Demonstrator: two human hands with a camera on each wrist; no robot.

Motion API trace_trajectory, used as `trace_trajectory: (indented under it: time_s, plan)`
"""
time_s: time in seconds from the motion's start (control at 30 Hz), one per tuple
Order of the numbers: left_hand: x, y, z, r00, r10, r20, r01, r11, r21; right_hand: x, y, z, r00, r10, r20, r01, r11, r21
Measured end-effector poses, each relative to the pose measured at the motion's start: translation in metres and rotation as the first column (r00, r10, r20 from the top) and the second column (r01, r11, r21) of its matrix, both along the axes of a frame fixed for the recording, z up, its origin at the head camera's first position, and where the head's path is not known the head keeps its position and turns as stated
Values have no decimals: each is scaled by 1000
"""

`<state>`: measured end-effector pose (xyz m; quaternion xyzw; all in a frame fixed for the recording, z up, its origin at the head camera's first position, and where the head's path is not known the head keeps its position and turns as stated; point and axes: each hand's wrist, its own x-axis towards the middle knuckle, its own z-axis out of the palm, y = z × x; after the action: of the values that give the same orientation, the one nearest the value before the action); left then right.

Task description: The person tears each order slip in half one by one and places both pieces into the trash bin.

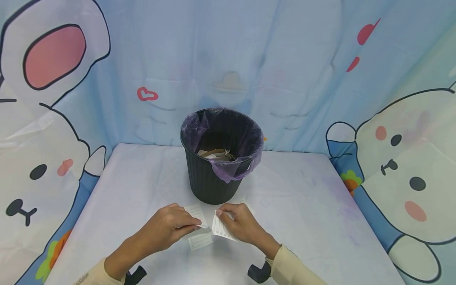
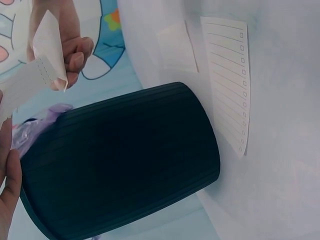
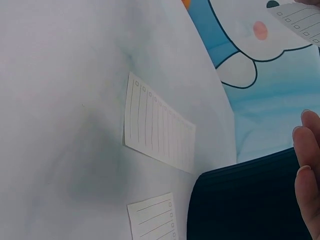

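Note:
In the head view, my left hand (image 1: 174,225) pinches a white lined slip of paper (image 1: 195,213) between thumb and fingers. Close beside it, my right hand (image 1: 246,225) pinches another lined paper slip (image 1: 221,228) with small boxes along its edge. The two slips are apart, in front of the bin. A loose lined slip (image 1: 200,241) lies on the table below the hands. In the left wrist view, a sheet with checkboxes (image 2: 227,80) and a smaller slip (image 2: 177,47) lie flat by the bin.
A black ribbed bin (image 1: 210,186) with a purple plastic liner (image 1: 254,138) stands on the white-covered table (image 1: 303,206) beyond the hands. Paper scraps (image 1: 215,154) lie inside. A blue cartoon-printed curtain (image 1: 285,79) surrounds the table's back and sides.

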<state>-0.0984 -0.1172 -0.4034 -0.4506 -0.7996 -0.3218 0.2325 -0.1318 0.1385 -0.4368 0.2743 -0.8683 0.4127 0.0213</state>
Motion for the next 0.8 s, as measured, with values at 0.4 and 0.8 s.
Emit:
trace_trajectory:
  time_s: [0.4, 0.8]
  plan:
    - [1, 0, 0, 1000, 5, 0, -5, 1000, -7, 0, 0, -2, 1000, -14, 2, 14, 1000, 4]
    - [2, 0, 1, 1000, 0, 2, 0, 1000, -22, -2, 0, -3, 1000, -10, -14, 10, 1000, -3]
